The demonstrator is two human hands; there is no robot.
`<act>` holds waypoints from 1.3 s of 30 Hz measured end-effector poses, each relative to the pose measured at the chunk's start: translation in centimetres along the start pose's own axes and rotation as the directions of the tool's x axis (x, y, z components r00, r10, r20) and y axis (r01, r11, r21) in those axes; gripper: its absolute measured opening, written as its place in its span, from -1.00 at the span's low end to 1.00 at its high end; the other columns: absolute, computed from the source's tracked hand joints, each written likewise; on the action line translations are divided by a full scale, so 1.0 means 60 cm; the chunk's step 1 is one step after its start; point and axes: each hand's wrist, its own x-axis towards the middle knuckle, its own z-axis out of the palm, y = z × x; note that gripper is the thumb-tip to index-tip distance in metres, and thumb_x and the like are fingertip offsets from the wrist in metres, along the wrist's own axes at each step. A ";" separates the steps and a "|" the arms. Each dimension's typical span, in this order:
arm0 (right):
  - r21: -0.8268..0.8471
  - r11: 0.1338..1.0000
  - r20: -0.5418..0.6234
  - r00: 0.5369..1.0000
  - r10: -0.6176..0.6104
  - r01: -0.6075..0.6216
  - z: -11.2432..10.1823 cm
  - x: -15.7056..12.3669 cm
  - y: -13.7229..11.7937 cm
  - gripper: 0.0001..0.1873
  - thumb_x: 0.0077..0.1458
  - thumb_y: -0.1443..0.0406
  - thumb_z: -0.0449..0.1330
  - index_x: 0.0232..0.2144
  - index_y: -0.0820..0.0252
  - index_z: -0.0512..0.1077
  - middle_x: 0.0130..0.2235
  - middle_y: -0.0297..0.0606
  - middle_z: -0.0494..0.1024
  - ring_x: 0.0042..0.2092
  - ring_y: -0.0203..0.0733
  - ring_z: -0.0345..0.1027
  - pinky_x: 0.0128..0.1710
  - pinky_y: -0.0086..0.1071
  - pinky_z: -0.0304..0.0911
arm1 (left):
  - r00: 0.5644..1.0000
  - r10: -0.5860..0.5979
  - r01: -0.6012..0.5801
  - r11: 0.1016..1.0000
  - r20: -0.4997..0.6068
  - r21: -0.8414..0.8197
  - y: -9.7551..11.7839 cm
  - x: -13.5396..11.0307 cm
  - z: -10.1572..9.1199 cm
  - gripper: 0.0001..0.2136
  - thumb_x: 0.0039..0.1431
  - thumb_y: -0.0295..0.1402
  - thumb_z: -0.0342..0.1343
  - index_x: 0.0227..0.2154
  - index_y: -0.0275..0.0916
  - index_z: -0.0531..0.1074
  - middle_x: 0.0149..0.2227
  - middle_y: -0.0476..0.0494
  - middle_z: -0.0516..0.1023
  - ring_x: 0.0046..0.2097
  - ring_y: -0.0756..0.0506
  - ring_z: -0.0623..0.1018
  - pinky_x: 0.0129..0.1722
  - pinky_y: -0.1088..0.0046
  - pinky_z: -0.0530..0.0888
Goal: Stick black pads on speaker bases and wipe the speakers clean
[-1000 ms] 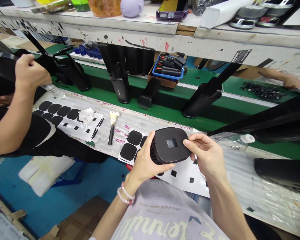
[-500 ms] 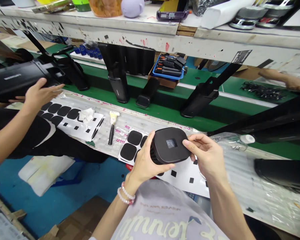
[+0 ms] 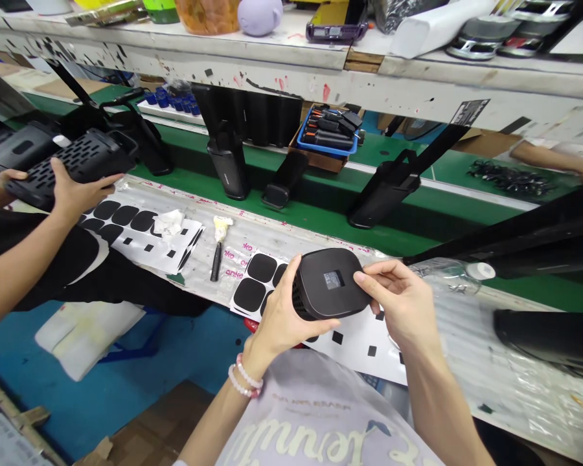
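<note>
A black rounded speaker end (image 3: 328,283) with a small square label on its face is held over the near bench edge. My left hand (image 3: 279,317) wraps its left side, thumb under and fingers over the top. Against its right edge my right hand (image 3: 398,301) presses with fingers pinched together. Under them lies a white sheet (image 3: 350,343) carrying black rounded pads (image 3: 260,266) and small black squares.
A co-worker's hand (image 3: 78,191) at the left holds a black perforated casing (image 3: 72,165) over another pad sheet (image 3: 140,236). A small brush (image 3: 217,249) lies on the foil-covered bench. Black tower units (image 3: 228,165) stand on the green conveyor; a blue tray (image 3: 328,133) sits behind.
My hands and the speaker end stay almost still. The co-worker at the left has turned their black unit over and lowered it, so its perforated side shows. The units on the conveyor have shifted slightly left.
</note>
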 end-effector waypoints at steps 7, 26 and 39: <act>-0.170 0.982 -0.019 0.996 -0.088 0.083 0.003 0.000 -0.001 -0.69 -0.15 0.11 0.40 -0.50 0.15 0.41 -0.56 -0.35 0.44 -0.56 -0.32 0.25 -0.68 -0.47 0.11 | 0.994 0.110 -0.110 0.991 0.007 0.081 0.001 -0.001 -0.004 -0.07 -0.11 -0.13 0.38 0.29 -0.06 -0.01 0.40 -0.28 0.01 0.35 -0.31 0.18 0.24 0.06 0.33; -0.880 0.186 0.356 0.866 -0.351 0.438 -0.007 0.006 -0.054 -0.56 0.28 0.10 0.02 0.05 0.25 0.39 0.06 0.05 0.51 0.09 0.19 0.36 -0.11 -0.05 0.31 | 0.999 0.030 -0.028 0.989 -0.013 0.146 0.029 0.015 -0.003 -0.41 0.28 -0.17 0.03 0.29 -0.17 -0.02 0.32 -0.32 0.09 0.35 -0.23 0.16 0.30 0.07 0.19; -0.371 0.929 0.363 0.919 0.154 -0.008 -0.019 0.093 0.258 -0.56 0.18 0.22 0.05 0.09 0.13 0.41 0.00 -0.06 0.53 0.01 0.02 0.42 0.13 0.05 0.20 | 0.966 -0.121 0.064 0.969 -0.229 -0.241 -0.025 0.018 -0.028 -0.53 0.28 -0.17 0.05 0.22 -0.09 0.22 0.30 -0.14 0.26 0.31 -0.17 0.25 0.31 0.27 0.17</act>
